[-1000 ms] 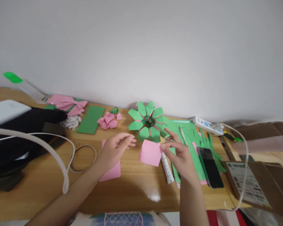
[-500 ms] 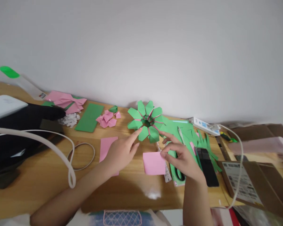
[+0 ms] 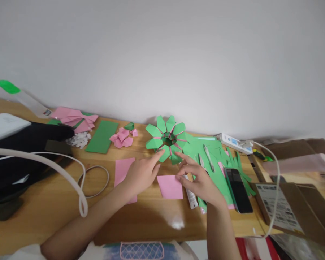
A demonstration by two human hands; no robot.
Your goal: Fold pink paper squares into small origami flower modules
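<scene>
A ring-shaped green paper flower [image 3: 178, 128] with pink edges between its petals stands near the wall. My left hand [image 3: 141, 176] reaches to its front petals with the index finger stretched out and the thumb apart. Nothing shows in that hand. Between the thumb and a finger of my right hand [image 3: 202, 182] is the corner of a pink paper square [image 3: 169, 188], while the index finger points up at the flower's front right petal. Whether the fingertips press on the petals I cannot tell. A larger pink sheet [image 3: 121, 171] lies partly under my left hand and forearm.
Left of the flower are small folded pink pieces [image 3: 122, 137] and a green paper stack [image 3: 103, 136]. To the right lie a white tube [image 3: 191, 198], a pen [image 3: 209, 157], green paper scraps, a phone [image 3: 238, 189] and a power strip [image 3: 234, 143]. A white cable loops at the left.
My right hand has moved slightly left with the pink square, which now sits more tilted. The pen and more of the tube have come into clearer view. My left hand stays at the flower.
</scene>
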